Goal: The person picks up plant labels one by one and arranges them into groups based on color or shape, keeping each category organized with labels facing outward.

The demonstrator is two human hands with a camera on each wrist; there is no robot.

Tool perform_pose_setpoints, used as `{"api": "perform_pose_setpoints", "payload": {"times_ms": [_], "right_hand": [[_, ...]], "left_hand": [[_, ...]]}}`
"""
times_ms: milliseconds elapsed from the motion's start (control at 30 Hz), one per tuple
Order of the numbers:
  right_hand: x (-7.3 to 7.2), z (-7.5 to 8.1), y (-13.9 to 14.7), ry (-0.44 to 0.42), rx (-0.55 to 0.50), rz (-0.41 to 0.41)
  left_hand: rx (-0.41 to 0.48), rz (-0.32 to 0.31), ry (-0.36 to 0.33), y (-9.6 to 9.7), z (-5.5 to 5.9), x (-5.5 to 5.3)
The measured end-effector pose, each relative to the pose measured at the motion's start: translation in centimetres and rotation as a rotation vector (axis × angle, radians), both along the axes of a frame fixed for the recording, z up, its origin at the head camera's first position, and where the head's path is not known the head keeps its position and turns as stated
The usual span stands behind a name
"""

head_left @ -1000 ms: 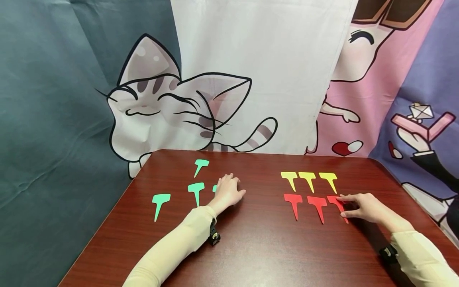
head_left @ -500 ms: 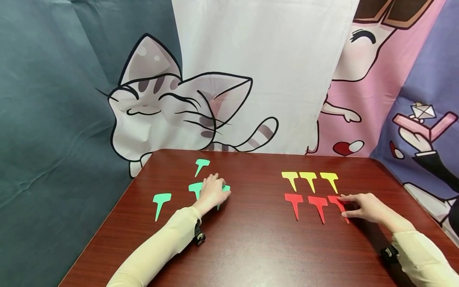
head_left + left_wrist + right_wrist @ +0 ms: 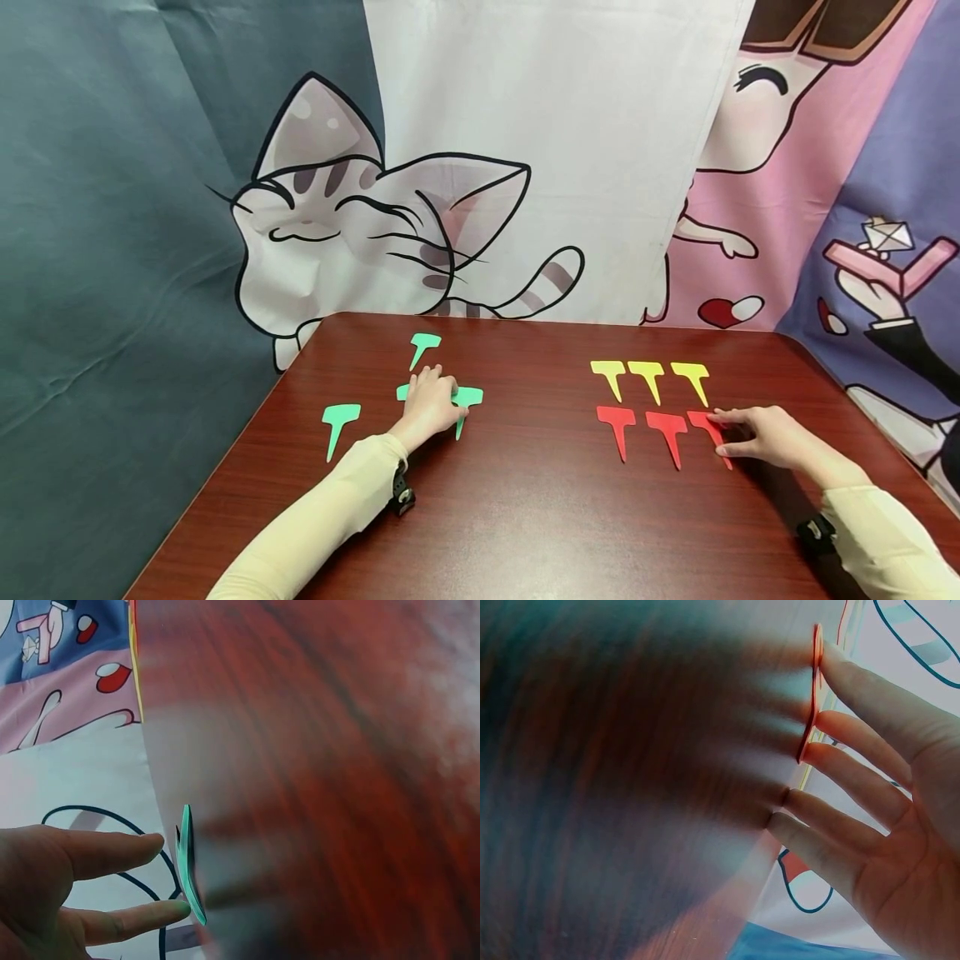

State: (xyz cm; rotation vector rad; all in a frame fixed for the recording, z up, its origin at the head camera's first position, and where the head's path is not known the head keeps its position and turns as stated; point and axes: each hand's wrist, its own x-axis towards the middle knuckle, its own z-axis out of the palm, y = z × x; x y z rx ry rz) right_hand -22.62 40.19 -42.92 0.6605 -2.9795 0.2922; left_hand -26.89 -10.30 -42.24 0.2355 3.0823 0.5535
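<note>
So the left hand (image 3: 429,404) is hanging over the left half of the counter (image 3: 525,517), partly covering one green tag (image 3: 402,392) and overlapping a second green tag (image 3: 471,396) on its right. Its fingers are lying loose, not clenching. A third green tag (image 3: 425,341) is sitting closer to the far edge, and a fourth green tag (image 3: 341,413) is sitting nearer the left edge. Over toward the right edge, the right hand (image 3: 768,435) is resting straight-ish fingers on the end red tag (image 3: 701,421). Two other red tags (image 3: 617,417) are lining up beside it, with three yellow tags (image 3: 646,368) lying behind, closer to the far edge. The left wrist view is showing a green tag edge-on at a fingertip; can't tell which. The right wrist view is showing five digits spreading, while the head view is hiding most.
</note>
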Motion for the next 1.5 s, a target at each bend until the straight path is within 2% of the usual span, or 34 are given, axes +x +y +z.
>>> {"api": "perform_pose_setpoints", "payload": {"times_ms": [567, 767, 800, 967, 1033, 1500], "right_hand": [[0.0, -0.2, 0.3, -0.02, -0.009, -0.01], [0.0, -0.1, 0.2, -0.02, -0.013, -0.012], [0.0, -0.1, 0.2, -0.021, -0.012, -0.012], [-0.1, -0.1, 0.2, -0.021, -0.009, -0.009], [-0.1, -0.1, 0.2, -0.022, -0.009, -0.011], [-0.2, 0.1, 0.1, -0.038, -0.015, -0.016]], "left_hand": [[-0.125, 0.033, -0.053, 0.7, -0.2, -0.9], [-0.1, 0.024, -0.048, 1.1, 0.3, -0.9], [-0.095, 0.019, -0.031, 1.1, 0.0, -1.1], [-0.088, 0.016, -0.037, 1.3, -0.1, -1.3], [-0.084, 0.016, -0.055, 1.4, 0.2, -1.1], [-0.022, 0.001, -0.065, 1.0, 0.1, -1.8]]}}
